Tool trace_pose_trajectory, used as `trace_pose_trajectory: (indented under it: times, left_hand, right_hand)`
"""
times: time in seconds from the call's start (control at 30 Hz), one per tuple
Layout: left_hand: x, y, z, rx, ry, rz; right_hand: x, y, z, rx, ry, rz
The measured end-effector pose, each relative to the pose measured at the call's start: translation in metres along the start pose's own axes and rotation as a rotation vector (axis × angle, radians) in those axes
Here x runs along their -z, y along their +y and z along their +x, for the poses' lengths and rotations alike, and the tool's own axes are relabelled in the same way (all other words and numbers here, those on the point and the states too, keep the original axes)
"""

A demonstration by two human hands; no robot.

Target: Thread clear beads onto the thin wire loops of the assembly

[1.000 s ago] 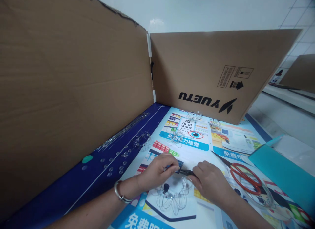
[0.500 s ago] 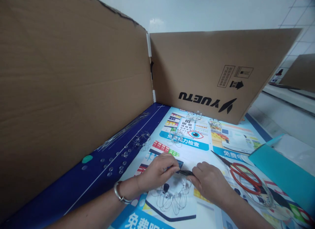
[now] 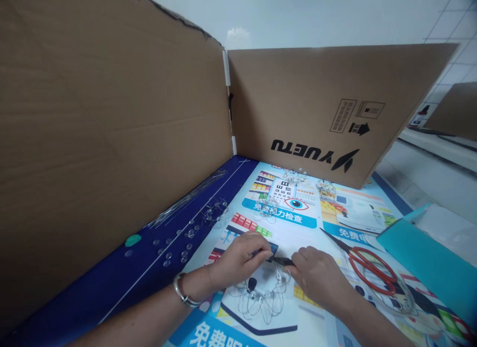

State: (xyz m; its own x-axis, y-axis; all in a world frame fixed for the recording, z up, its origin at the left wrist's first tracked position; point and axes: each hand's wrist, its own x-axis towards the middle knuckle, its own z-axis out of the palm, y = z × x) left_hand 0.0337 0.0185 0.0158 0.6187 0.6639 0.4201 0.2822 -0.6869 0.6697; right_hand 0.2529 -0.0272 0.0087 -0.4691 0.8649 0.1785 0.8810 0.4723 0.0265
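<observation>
My right hand (image 3: 318, 275) is wrapped round a pair of dark pliers (image 3: 282, 261), whose jaws point left. Thumb and fingers of my left hand (image 3: 244, 255) pinch together at the tips of those jaws, on the wire of a looped wire piece with clear beads (image 3: 257, 297). Petal-like loops of this piece hang below both hands, over the printed sheet. The exact spot where jaws meet wire is too small to make out. A silver bangle (image 3: 182, 291) circles my left wrist.
Loose clear beads (image 3: 184, 247) and a bundle of wires (image 3: 186, 200) lie left on the blue strip, with a green disc (image 3: 132, 240). Beaded wire pieces (image 3: 267, 206) sit farther back. Red-handled scissors (image 3: 372, 270) and a teal box (image 3: 432, 262) are right. Cardboard walls (image 3: 316, 98) stand behind.
</observation>
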Motion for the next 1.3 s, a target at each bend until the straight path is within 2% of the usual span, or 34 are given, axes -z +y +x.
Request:
trace_pose_trajectory:
  times: [0.2,0.43,0.8,1.3]
  left_hand:
    - [0.001,0.000,0.002,0.060,0.019,-0.039]
    - [0.001,-0.001,0.002,0.076,0.023,-0.062]
    - [0.001,-0.002,0.002,0.071,0.018,-0.095]
    - [0.002,0.000,0.001,0.071,-0.012,-0.129]
  right_hand:
    - [0.000,0.001,0.001,-0.037,0.001,0.028]
    - [0.003,0.013,0.001,-0.118,-0.010,0.101]
    - [0.003,0.012,0.001,-0.025,0.013,0.057]
    - [0.008,0.008,0.001,0.018,-0.009,0.041]
